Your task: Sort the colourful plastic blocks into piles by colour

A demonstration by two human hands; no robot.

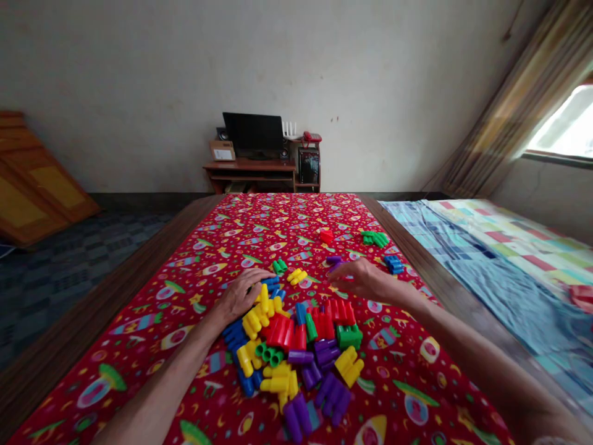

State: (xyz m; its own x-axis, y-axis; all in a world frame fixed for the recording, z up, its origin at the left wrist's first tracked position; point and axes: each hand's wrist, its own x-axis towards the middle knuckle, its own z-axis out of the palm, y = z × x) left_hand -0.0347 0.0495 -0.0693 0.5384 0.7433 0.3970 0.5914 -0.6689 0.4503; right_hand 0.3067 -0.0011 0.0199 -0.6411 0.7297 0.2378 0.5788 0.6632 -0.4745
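Observation:
My left hand (241, 293) lies at the far left of a pile of plastic building blocks, its fingers stretched over a blue block (271, 282) with the thumb apart. Close beside it are yellow blocks (264, 300). My right hand (361, 279) reaches in from the right, fingers extended leftward and low over the tablecloth. Just beyond its fingertips is a purple block (333, 260), partly covered; whether they touch is unclear. The pile holds red blocks (280, 332), green blocks (349, 336), purple blocks (334, 395) and several blue ones.
Past the pile, separate blocks lie on the red patterned tablecloth (296, 216): yellow (297, 276), green (280, 266), red (327, 235), more green (375, 238) and blue (393, 264). A desk with a monitor (254, 135) stands by the wall. A bed (509, 259) is at right.

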